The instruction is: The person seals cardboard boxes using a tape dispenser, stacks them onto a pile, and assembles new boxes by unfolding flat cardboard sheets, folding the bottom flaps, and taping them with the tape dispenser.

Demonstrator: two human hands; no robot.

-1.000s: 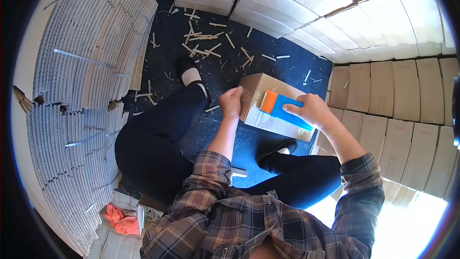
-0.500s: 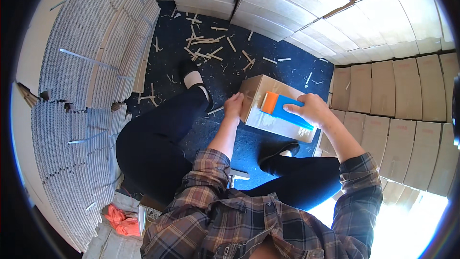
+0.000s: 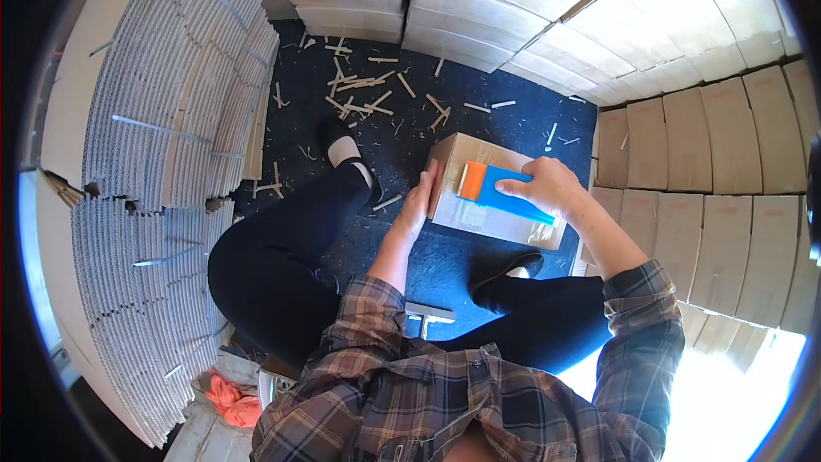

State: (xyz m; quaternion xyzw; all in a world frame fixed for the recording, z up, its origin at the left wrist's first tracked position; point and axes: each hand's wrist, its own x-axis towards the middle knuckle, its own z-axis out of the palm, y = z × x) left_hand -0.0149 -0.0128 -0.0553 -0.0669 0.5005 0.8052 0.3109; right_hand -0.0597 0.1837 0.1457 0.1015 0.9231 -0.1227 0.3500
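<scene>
A brown cardboard box (image 3: pixel 487 216) stands on the dark floor between my feet, with shiny clear tape on its top. My left hand (image 3: pixel 416 204) lies against the box's left end, its fingers stretched flat along that side. Over the top of the box, my right hand (image 3: pixel 552 190) is closed round a flat blue hand tool with an orange end (image 3: pixel 516 202). The orange end points left, toward the box's left edge. The tool's underside is hidden, so I cannot tell its exact kind.
Cut cardboard strips (image 3: pixel 359 84) litter the floor ahead. Tall bundles of flattened cartons (image 3: pixel 162 128) rise on the left. Stacked boxes (image 3: pixel 684 150) line the right and far sides. A metal-topped object (image 3: pixel 430 314) stands between my legs, and an orange-red plastic bag (image 3: pixel 233 402) lies at lower left.
My right hand and the blue tool have shifted slightly left over the box. The fingers of my left hand have straightened against the box's end. The whole view has tilted a little.
</scene>
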